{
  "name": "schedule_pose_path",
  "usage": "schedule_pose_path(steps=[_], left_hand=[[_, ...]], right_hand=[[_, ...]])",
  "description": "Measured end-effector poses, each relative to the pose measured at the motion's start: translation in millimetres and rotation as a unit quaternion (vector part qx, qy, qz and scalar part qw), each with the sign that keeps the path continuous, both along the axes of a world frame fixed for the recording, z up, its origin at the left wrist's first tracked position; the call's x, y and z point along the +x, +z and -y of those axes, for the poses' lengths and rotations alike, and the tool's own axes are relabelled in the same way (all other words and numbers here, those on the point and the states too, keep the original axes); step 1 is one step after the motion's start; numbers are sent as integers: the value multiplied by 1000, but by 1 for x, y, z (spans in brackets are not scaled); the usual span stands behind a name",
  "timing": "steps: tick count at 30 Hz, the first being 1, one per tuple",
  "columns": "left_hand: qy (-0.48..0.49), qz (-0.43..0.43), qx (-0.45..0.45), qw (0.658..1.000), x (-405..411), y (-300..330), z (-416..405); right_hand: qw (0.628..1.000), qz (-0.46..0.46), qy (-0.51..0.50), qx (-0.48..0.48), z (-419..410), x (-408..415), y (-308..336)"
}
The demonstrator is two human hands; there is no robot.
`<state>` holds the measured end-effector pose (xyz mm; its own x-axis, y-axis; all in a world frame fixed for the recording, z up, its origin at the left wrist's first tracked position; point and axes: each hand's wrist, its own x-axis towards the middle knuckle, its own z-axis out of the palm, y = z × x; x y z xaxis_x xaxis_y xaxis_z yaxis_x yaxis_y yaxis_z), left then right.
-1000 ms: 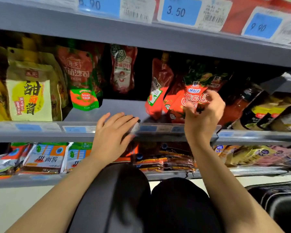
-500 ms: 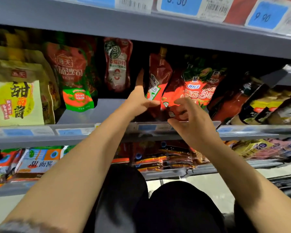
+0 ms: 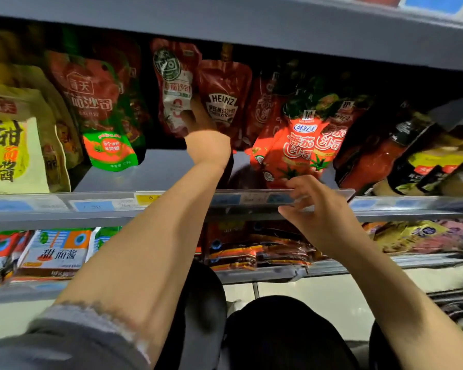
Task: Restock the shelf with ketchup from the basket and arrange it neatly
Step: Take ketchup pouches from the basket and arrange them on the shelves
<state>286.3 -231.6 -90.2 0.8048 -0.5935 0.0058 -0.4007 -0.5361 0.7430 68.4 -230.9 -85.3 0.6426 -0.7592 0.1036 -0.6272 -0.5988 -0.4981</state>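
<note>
Red ketchup pouches stand in a row on the middle shelf (image 3: 155, 172). My left hand (image 3: 201, 121) reaches deep into the shelf and grips the lower left edge of an upright Heinz ketchup pouch (image 3: 225, 97). Its fingers are mostly hidden between that pouch and a white-labelled ketchup pouch (image 3: 173, 84). My right hand (image 3: 314, 209) sits at the shelf's front price rail (image 3: 254, 199), fingers loosely bent over its top edge, holding nothing. Just above it lean two orange-red ketchup pouches (image 3: 302, 145). The black basket (image 3: 460, 305) shows blurred at lower right.
A larger red-and-green ketchup pouch (image 3: 96, 108) and yellow sauce bags (image 3: 14, 145) stand at the left. Dark sauce bottles (image 3: 380, 150) lean at the right. The shelf above (image 3: 251, 28) hangs low over the pouch tops. Flat sauce packets (image 3: 54, 255) fill the lower shelf.
My left hand went from the rail into the shelf, took the leaning Heinz pouch and stood it upright further left. My right hand let go of the orange-red pouch and dropped to the rail.
</note>
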Motion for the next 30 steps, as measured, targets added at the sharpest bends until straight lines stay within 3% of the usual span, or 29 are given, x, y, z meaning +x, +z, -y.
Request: schedule_pose_path(steps=[3, 6, 11, 15, 19, 22, 26, 30], left_hand=[[-20, 69, 10, 997, -6, 3, 3], [49, 32, -52, 997, 0, -1, 7], [42, -65, -98, 992, -20, 15, -21], [-82, -47, -218, 971, -79, 35, -72], [-224, 13, -249, 942, -141, 45, -106], [-334, 169, -289, 881, -175, 53, -116], [-415, 227, -282, 835, -230, 77, -127], [-540, 323, -248, 737, -295, 75, -134]], right_hand=[[1000, -6, -1, 0, 2, -1, -2], [1000, -4, 3, -16, 2, -1, -2], [999, 12, 10, -37, -8, -6, 17], [998, 39, 27, -46, -32, -30, 42], [998, 34, -35, -45, -55, -93, 66], [991, 60, -108, -46, -74, -158, 73], [974, 65, -218, 4, -95, -233, 62], [944, 112, -302, 75, -100, -284, 49]])
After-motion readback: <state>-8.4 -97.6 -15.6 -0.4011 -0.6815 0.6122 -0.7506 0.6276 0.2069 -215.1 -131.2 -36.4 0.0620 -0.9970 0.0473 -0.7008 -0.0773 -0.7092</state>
